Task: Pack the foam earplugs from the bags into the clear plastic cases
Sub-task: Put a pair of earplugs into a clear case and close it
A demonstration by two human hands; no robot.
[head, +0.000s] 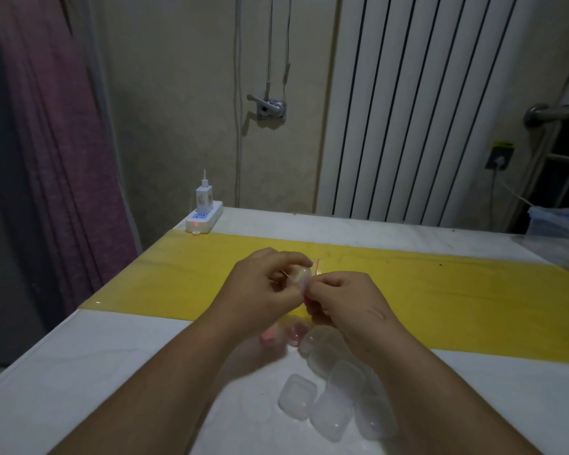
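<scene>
- Left hand (266, 285) is pinching a small clear bag (302, 276) between thumb and curled fingers, raised above the yellow strip (457, 290) of the table (79, 372).
- Right hand (340, 298) is gripping the same bag from its three o'clock side, fingers curled near a thin red seal line; the two hands are meeting around it.
- Judging by these grips, the person is working the bag open to get at the plugs. Whether its mouth is already parting is too blurred to tell.
- Pink earplugs (269, 337) are lying loose on the table at six o'clock from the left hand, and a case (295, 333) showing pink inside is sitting just beside them at three o'clock.
- Clear cases (329, 402) are crowding together at six o'clock from the right hand, between the forearms, seemingly empty.
- Next, the job is calling for pulling the seal apart, tipping the plugs out, then freeing one hand for an empty case.
</scene>
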